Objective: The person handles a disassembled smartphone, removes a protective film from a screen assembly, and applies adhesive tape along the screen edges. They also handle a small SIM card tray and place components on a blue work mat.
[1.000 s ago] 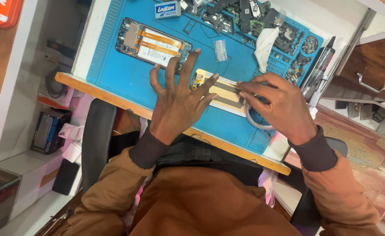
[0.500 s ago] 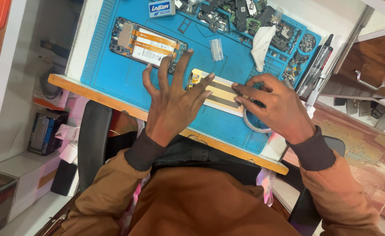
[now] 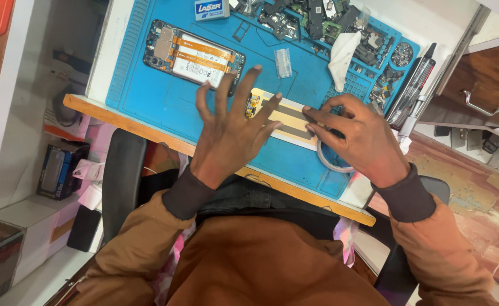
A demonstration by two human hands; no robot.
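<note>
A long flat phone part (image 3: 288,120) with pale and dark stripes lies across the blue work mat (image 3: 159,96). My left hand (image 3: 232,133) rests flat on its left end, fingers spread, beside a small gold connector (image 3: 253,106). My right hand (image 3: 357,139) presses its fingertips on the part's right end. Under that hand sits a ring of clear tape (image 3: 334,161). An opened phone (image 3: 194,55) with its battery and orange flex cables showing lies at the back left of the mat.
Loose circuit boards and parts (image 3: 317,17) crowd the mat's back. A white cloth (image 3: 343,51), a small clear packet (image 3: 283,62), a small blue-and-white box (image 3: 211,8), and tubes and pens (image 3: 414,90) lie nearby. The wooden desk edge (image 3: 147,127) runs in front. A drawer (image 3: 482,85) stands right.
Both hands stay on the striped part. My left fingers have shifted slightly over its left end; the view has drifted a little.
</note>
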